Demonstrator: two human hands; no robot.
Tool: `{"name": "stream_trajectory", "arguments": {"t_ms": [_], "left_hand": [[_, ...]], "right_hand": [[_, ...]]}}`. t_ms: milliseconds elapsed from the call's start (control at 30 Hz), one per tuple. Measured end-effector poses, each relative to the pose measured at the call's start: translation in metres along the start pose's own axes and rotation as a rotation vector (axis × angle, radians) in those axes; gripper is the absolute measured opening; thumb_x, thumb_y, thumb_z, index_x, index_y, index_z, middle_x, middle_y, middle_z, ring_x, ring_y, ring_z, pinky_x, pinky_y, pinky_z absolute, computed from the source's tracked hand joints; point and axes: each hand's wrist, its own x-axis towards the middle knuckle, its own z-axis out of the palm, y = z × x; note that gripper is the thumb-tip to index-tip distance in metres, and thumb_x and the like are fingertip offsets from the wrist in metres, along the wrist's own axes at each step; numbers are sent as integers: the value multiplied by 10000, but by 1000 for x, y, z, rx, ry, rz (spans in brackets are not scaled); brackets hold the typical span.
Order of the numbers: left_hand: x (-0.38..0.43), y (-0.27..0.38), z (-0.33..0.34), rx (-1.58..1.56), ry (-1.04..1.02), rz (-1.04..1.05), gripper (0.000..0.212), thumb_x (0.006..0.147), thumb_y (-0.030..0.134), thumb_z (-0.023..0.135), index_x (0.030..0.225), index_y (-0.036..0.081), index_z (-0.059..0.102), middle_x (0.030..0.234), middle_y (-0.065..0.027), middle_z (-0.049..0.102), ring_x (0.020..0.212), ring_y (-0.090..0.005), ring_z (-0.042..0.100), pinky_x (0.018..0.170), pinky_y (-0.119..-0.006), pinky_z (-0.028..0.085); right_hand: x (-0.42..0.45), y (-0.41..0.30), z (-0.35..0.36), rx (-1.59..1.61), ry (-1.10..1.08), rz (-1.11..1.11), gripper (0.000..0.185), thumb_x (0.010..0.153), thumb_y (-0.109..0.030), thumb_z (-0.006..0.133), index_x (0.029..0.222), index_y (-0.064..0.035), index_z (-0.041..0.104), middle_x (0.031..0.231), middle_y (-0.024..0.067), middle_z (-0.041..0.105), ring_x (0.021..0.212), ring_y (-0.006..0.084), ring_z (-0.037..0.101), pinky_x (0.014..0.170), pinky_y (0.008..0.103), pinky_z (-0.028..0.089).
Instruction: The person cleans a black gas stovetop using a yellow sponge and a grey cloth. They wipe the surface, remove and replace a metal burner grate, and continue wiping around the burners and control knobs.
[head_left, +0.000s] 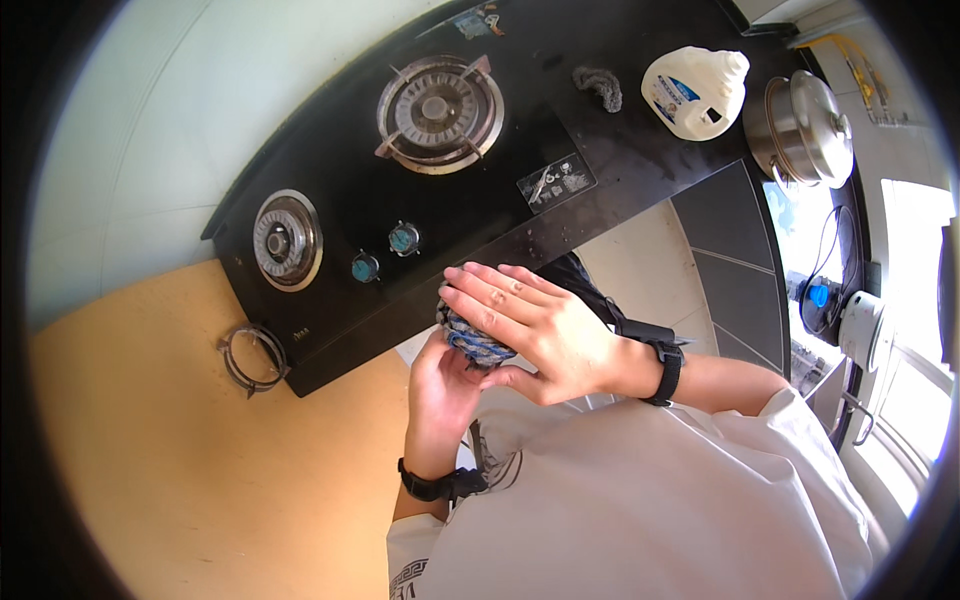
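A bunched blue, grey and black checked cloth (480, 343) is squeezed between both hands in front of the stove's near edge. My left hand (448, 382) cups it from below, palm up, its fingers mostly hidden. From above, my right hand (536, 326) covers the cloth with its back showing and its fingers pointing left, the thumb near the left palm. Beyond the hands lies a black gas cooktop (337, 165) with a larger burner (435, 110) and a smaller burner (277, 241). Two control knobs (404, 238) (365, 266) sit between the burners and the near edge.
A round metal pan support (253, 360) lies on the tan surface (187, 465) at left. On the black counter (622, 161) are a steel wool scourer (598, 88), a white plastic jug (697, 94) and a lidded steel pot (802, 129). Grey cabinet fronts (731, 255) stand at right.
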Motion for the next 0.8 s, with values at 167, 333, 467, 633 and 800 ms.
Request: {"name": "stream_trajectory", "arguments": {"t_ms": [167, 333, 467, 633, 800], "left_hand": [[3, 7, 7, -261, -81, -21, 383, 1059, 332, 441, 1269, 48, 592, 1151, -43, 684, 911, -103, 659, 682, -227, 533], [-1, 24, -10, -87, 91, 138, 313, 1042, 291, 482, 1211, 63, 613, 1114, -36, 688, 893, -95, 643, 663, -221, 510], [-13, 21, -23, -156, -18, 143, 310, 1041, 278, 506, 1255, 70, 591, 1188, -32, 673, 947, -90, 642, 676, -218, 509], [-21, 21, -60, -136, 5, 195, 233, 1042, 207, 502, 1172, 51, 616, 1097, -54, 685, 958, -115, 644, 727, -260, 531], [4, 1, -134, 395, 232, 267, 169, 962, 163, 621, 1075, 37, 618, 992, -50, 686, 813, -111, 657, 653, -255, 538]], "right_hand": [[-17, -13, -10, -18, 64, -78, 807, 819, -333, 756, 1508, -33, 460, 1585, 203, 418, 1410, 377, 481, 1137, 494, 417], [-23, -23, -6, 54, 146, -184, 633, 808, -288, 772, 1356, -11, 620, 1434, 217, 582, 1308, 368, 582, 1094, 473, 467], [-10, -28, 6, 20, 132, -151, 698, 798, -257, 781, 1425, -44, 563, 1508, 173, 526, 1347, 341, 554, 1083, 459, 482], [-15, -22, 10, -37, -61, -203, 563, 783, -174, 780, 1309, -45, 627, 1380, 137, 629, 1214, 332, 635, 1049, 438, 509], [-51, 10, -6, -119, 79, 57, 363, 797, -120, 773, 1148, -47, 717, 1198, 150, 712, 1050, 339, 689, 893, 416, 569]]}}
